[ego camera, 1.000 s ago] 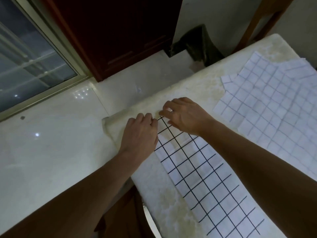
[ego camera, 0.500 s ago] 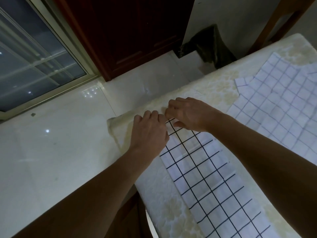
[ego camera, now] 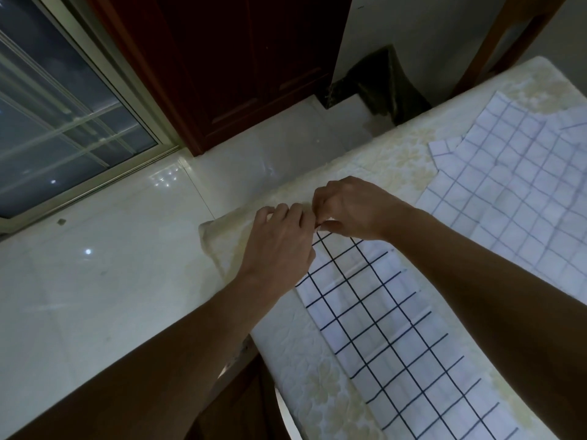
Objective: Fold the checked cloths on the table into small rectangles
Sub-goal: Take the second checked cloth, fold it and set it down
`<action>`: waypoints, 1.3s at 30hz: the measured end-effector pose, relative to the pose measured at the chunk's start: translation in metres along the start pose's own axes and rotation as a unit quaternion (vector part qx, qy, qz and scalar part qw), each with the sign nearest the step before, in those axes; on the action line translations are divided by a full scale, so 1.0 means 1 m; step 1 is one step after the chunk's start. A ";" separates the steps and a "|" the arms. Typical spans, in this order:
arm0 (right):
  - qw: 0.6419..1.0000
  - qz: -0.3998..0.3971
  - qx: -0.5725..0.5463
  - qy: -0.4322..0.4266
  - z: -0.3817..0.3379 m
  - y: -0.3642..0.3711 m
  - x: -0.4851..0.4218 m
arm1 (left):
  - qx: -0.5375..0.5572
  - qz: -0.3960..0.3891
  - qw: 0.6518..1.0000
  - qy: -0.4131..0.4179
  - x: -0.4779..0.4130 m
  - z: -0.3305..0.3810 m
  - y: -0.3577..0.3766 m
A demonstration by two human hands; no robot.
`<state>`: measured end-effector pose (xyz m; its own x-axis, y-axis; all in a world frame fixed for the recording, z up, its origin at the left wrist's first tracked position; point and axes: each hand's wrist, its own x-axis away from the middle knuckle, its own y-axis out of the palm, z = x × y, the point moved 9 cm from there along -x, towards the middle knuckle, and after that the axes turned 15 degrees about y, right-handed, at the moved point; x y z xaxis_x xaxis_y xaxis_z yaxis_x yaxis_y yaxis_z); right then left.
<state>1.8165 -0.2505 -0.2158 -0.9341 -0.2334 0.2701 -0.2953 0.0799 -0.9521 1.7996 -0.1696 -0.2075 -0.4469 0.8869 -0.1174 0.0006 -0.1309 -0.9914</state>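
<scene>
At mid-frame the right hand (ego camera: 349,208) pinches the far end of the dark-checked cloth (ego camera: 397,344), a long strip running down the worktop (ego camera: 317,392). The left hand (ego camera: 279,246) curls beside it, its grip hidden. The next fold probably calls for drawing that end back over the strip, edges matched.

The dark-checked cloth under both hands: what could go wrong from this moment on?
1. The dark-checked cloth lies as a long narrow strip close to the near-left edge of the table. A pull on its far end may drag it askew or over that edge.
2. The right hand pinches only the far end, beside the left hand, so the fold may come out uneven.
</scene>
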 end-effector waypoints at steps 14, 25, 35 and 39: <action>0.997 0.053 -0.017 0.052 -0.016 -0.036 0.095 | 0.132 0.069 0.984 0.096 0.023 0.053 -0.063; 0.982 0.179 -0.013 0.054 -0.021 -0.006 0.291 | 0.187 0.110 0.923 0.319 0.079 0.207 -0.090; 0.972 0.203 -0.030 0.110 -0.018 0.056 0.399 | 0.205 0.049 0.879 0.428 0.105 0.309 -0.055; 0.972 0.189 -0.033 0.138 -0.018 0.098 0.421 | 0.194 0.032 0.868 0.456 0.119 0.335 -0.029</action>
<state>1.3904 -0.3234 -0.1928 -0.9938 0.0937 -0.0605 0.0762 0.1743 -0.9817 1.4468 -0.2086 -0.1732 0.4367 0.8313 -0.3438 -0.3817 -0.1749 -0.9076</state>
